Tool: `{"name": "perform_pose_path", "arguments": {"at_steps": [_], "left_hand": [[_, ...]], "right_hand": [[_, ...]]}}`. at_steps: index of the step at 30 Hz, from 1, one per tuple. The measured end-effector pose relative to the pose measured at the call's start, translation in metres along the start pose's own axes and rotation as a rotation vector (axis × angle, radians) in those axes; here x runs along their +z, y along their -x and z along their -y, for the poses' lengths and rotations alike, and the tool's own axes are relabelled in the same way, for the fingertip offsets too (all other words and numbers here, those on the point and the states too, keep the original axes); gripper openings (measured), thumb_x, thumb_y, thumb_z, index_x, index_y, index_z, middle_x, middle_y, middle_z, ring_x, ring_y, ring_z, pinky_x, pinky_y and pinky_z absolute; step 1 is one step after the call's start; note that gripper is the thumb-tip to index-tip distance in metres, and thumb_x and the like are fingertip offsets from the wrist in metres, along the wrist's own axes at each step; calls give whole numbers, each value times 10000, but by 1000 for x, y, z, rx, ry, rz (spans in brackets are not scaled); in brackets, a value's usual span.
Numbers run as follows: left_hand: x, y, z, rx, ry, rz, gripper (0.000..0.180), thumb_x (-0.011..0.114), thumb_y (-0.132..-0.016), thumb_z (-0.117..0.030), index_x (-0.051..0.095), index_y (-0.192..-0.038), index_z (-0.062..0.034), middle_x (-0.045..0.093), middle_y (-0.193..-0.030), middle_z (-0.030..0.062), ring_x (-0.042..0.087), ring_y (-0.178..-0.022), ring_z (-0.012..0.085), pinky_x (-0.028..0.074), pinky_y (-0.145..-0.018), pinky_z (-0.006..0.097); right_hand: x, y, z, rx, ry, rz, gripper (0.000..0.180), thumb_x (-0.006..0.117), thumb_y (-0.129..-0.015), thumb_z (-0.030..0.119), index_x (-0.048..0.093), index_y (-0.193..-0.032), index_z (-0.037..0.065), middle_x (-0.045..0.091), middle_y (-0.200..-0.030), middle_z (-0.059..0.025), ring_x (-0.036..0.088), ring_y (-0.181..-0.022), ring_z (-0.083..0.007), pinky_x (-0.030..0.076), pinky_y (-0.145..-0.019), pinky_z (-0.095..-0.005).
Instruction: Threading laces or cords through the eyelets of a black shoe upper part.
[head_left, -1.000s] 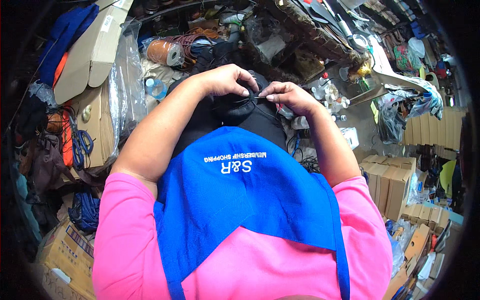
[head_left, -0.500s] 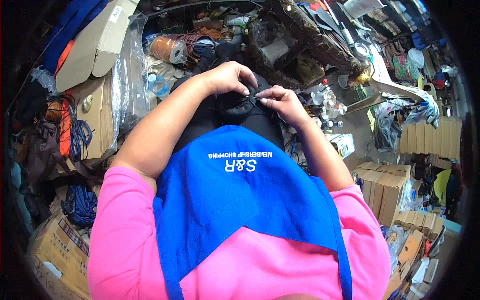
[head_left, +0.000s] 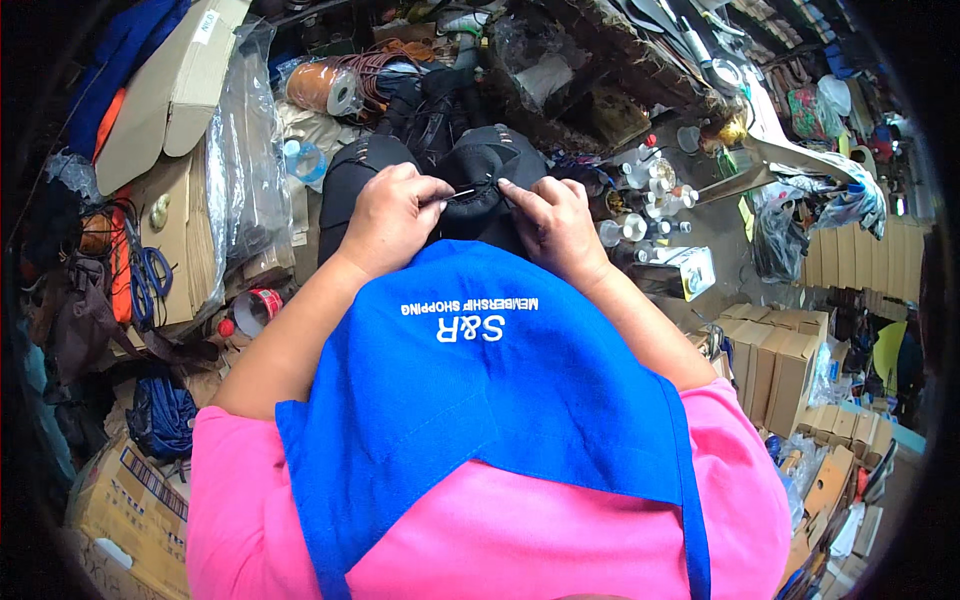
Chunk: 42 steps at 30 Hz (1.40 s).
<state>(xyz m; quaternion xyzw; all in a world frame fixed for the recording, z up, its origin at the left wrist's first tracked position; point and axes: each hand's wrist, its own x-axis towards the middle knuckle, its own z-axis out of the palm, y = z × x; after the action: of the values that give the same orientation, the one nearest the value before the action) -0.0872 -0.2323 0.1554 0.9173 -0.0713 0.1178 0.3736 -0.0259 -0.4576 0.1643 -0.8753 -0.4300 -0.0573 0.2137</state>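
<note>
A rounded black shoe (head_left: 474,163) with light stitch marks rests between my black-clad knees. To its left, my left hand (head_left: 395,218) is closed, its thumb and forefinger pinching a thin metal needle (head_left: 462,193) that points at the shoe. At the shoe's near right edge is my right hand (head_left: 562,225), its forefinger pressed onto the dark material and the other fingers curled. The right thumb is mostly hidden. Dark thread seems to lie near the needle, too fine to follow.
Left are cardboard sheets (head_left: 180,80), blue-handled scissors (head_left: 155,272) and a plastic bottle (head_left: 305,162). An orange spool (head_left: 322,88) lies beyond my knees. Several small bottles (head_left: 655,185) stand right, near stacked brown boxes (head_left: 765,360).
My left hand has drawn back to the left and nearer to me, and the needle now shows. My right hand has come nearer, its forefinger now on the shoe. More of the shoe is visible.
</note>
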Motion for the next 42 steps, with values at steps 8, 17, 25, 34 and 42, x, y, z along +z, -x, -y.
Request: {"name": "perform_pose_path", "arguments": {"at_steps": [8, 17, 25, 34, 42], "left_hand": [[1, -14, -4, -103, 193, -9, 166, 686, -717, -45, 706, -882, -63, 529, -710, 75, 537, -660, 177, 438, -626, 298], [4, -14, -8, -80, 88, -2, 176, 683, -725, -48, 706, -898, -68, 525, -707, 75, 532, -660, 172, 435, -625, 290], [16, -27, 3, -57, 309, -4, 172, 667, -758, -31, 717, -901, -113, 470, -739, 27, 487, -698, 147, 415, -646, 267], [18, -31, 9, -51, 216, 53, 162, 684, -750, -51, 718, -887, -131, 444, -725, 37, 479, -688, 160, 412, -638, 275], [18, -32, 6, -22, 202, 78, 158, 687, -737, -48, 719, -874, -120, 452, -683, 40, 480, -665, 170, 403, -618, 285]], "right_hand": [[-18, -9, -17, 277, -436, 162, 380, 632, -686, 31, 685, -1042, 155, 534, -777, -128, 561, -663, -297, 466, -613, -393], [-23, -6, -5, 180, -170, 171, 356, 650, -710, 84, 677, -1054, 171, 549, -784, -89, 546, -759, -267, 403, -726, -363], [-20, -23, -43, 321, -639, 316, 326, 617, -770, 35, 690, -1054, 178, 538, -847, -63, 544, -852, -187, 437, -795, -284], [-25, -39, -57, 271, -634, 483, 289, 581, -804, 35, 699, -1026, 178, 526, -893, -51, 523, -907, -182, 410, -835, -280], [-25, -39, -57, 289, -651, 487, 274, 588, -811, 35, 696, -1037, 147, 503, -866, -23, 499, -864, -143, 412, -779, -259]]}}
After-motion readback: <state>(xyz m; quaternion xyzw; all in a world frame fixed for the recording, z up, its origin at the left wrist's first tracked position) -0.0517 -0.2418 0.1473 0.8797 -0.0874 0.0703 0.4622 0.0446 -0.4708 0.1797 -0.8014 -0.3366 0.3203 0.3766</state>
